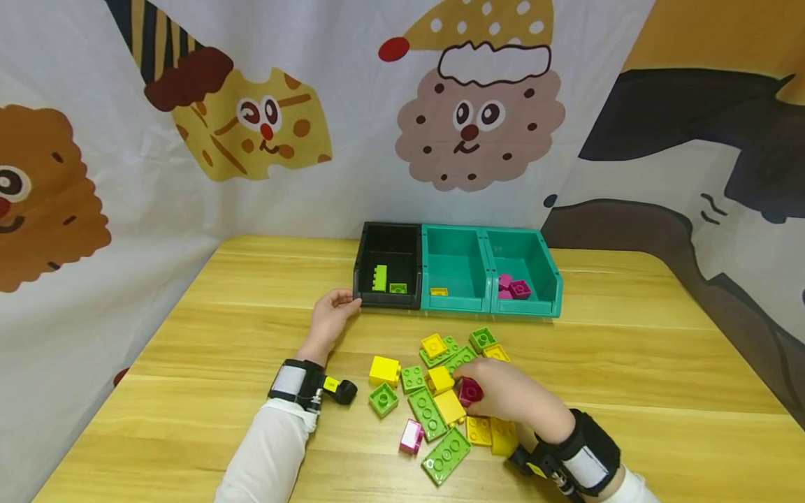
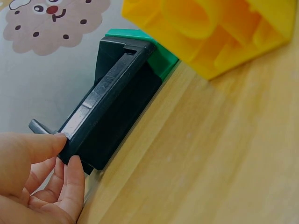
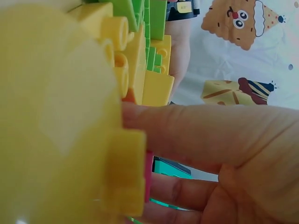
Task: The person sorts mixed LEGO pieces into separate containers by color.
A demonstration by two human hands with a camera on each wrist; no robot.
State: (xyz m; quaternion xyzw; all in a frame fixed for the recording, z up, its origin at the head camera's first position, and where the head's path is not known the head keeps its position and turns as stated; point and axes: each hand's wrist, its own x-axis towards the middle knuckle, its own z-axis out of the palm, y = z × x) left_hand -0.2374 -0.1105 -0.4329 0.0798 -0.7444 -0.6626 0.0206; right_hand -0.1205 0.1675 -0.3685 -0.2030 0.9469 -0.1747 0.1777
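Magenta brick point(image 1: 469, 391): sitting at the right edge of the loose pile, on the near middle of the table, with fingers closing round it.
Right hand point(image 1: 506, 395): curling over the pile and pinching the magenta brick between thumb and fingers; in the right wrist view the fingers point(image 3: 201, 128) are pressing against a pink edge beside blurred yellow bricks.
Left hand point(image 1: 331, 314): lying on the table to the left of the pile, fingers relaxed and thumb touching the near left corner of the black bin point(image 1: 388, 265); holding nothing.
Black bin: standing at the left end of the row of three, carrying two green bricks point(image 1: 386, 281).
Middle teal bin point(image 1: 454, 269): touching the black bin and holding one small yellow piece point(image 1: 439, 291).
Right teal bin point(image 1: 523, 269): holding a few magenta bricks point(image 1: 514, 286).
Pile: green, yellow and pink bricks point(image 1: 434, 391) lying scattered and overlapping just near of the bins.
Wrist bands: a black strap with a small camera is sitting on each forearm, over white sleeves.
Writing: no brand, label or lettering is showing clearly enough to read.
Surface: a pale wooden table point(image 1: 629, 363) with visible grain is bearing everything.
Room: a white cloth printed with cartoon biscuit faces and party hats point(image 1: 478, 112) is hanging behind and to the left.
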